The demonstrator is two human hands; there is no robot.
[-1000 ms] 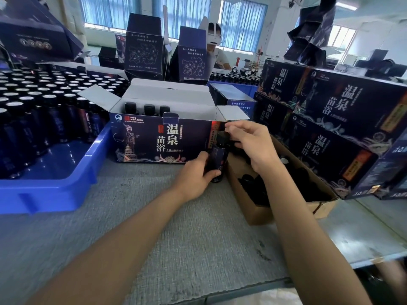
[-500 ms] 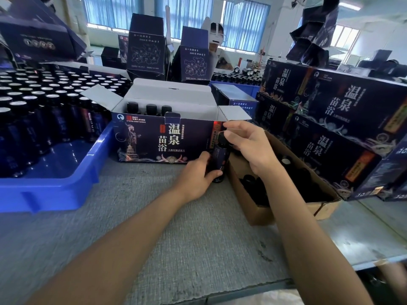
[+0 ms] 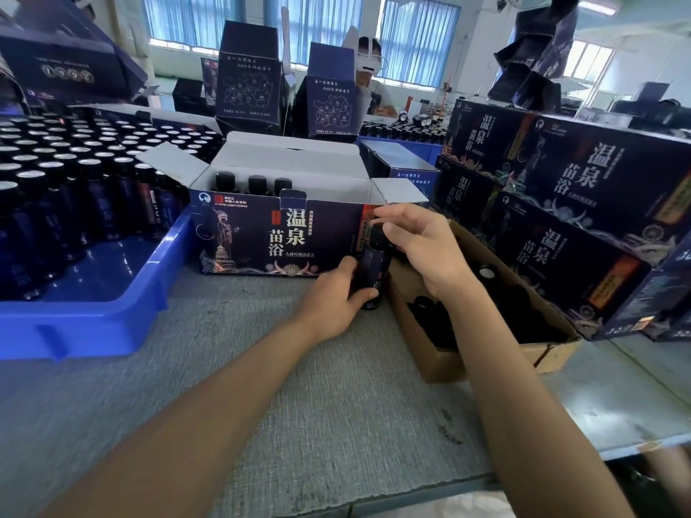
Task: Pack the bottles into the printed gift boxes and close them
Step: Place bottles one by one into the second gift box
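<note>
Where the hands meet: at one dark bottle [image 3: 374, 269], upright just before the right front corner of the open gift box [image 3: 280, 233], between that box and a brown carton [image 3: 441, 355].
Left hand [image 3: 332, 300]: fingers and thumb are curled round the bottle's lower body, low by the surface [image 3: 299, 398].
Right hand [image 3: 422, 248]: it reaches from above, thumb and fingertips pinching the bottle's black cap [image 3: 377, 236].
Bottle base: it is down at the surface; whether it rests there or is just off it cannot be told.
Gift box: its dark printed front faces the camera, its flaps are up and spread, and it stands on the grey surface.
Inside the box: three capped bottles [image 3: 257, 184] stand upright in a row at the left; the front wall hides the rest.
Blue tray [image 3: 93, 323]: it sits left of the box, just beside it, holding many upright tray bottles [image 3: 74, 188].
Carton contents: dark round pieces [image 3: 426, 308], too dim to identify.
Closed gift boxes [image 3: 561, 218]: they are stacked at the right, behind the carton.
Background: a person [image 3: 368, 72] sits behind more boxes stood on end.
</note>
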